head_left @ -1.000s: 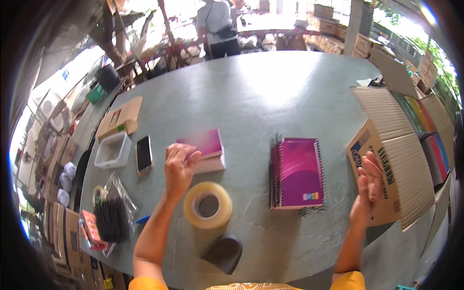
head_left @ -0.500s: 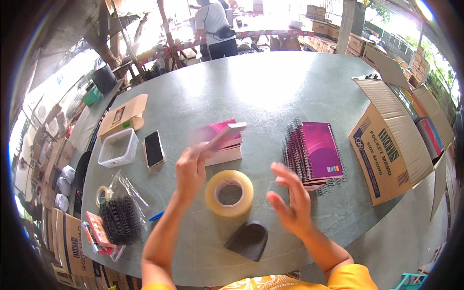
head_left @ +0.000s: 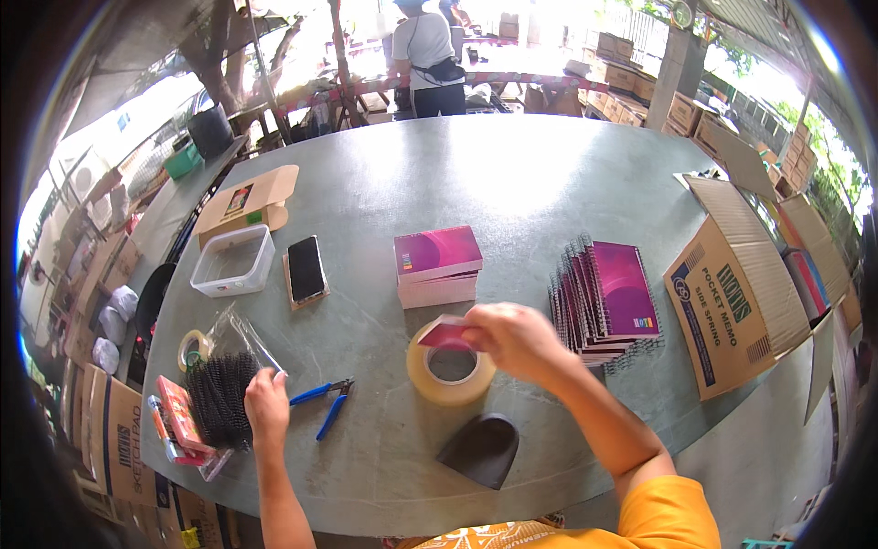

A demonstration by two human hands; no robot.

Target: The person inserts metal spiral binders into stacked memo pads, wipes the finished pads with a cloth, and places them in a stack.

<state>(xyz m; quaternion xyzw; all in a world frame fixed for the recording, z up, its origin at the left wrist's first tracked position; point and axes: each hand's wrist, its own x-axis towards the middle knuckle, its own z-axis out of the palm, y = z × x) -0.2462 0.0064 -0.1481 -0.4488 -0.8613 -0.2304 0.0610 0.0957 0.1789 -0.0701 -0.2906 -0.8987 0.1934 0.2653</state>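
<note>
My right hand point(head_left: 517, 340) is closed on a small notepad point(head_left: 444, 331) with a purple cover, held tilted above the roll of clear tape point(head_left: 430, 382). At the left, my left hand point(head_left: 267, 403) has its fingers pinched at the edge of a bundle of black spiral coils point(head_left: 218, 393); what lies between the fingertips is hidden. Blue-handled pliers point(head_left: 322, 401) rest beside that hand. Beyond the tape sits a stack of purple notepads point(head_left: 439, 261) without coils. A pile of coil-bound purple notebooks point(head_left: 626, 293) stands to the right.
An open carton point(head_left: 732, 302) stands at the right edge. A dark wedge-shaped object point(head_left: 483, 450) lies near me. Along the left are a phone point(head_left: 306, 270), a clear plastic tub point(head_left: 233, 261), a cardboard piece point(head_left: 247, 201) and a smaller tape roll point(head_left: 194, 348). A person point(head_left: 430, 59) stands beyond the table.
My left hand has gone from the notepad stack down left to the coils. The notepad is now in my right hand, which was open and has moved left. The pliers show more fully.
</note>
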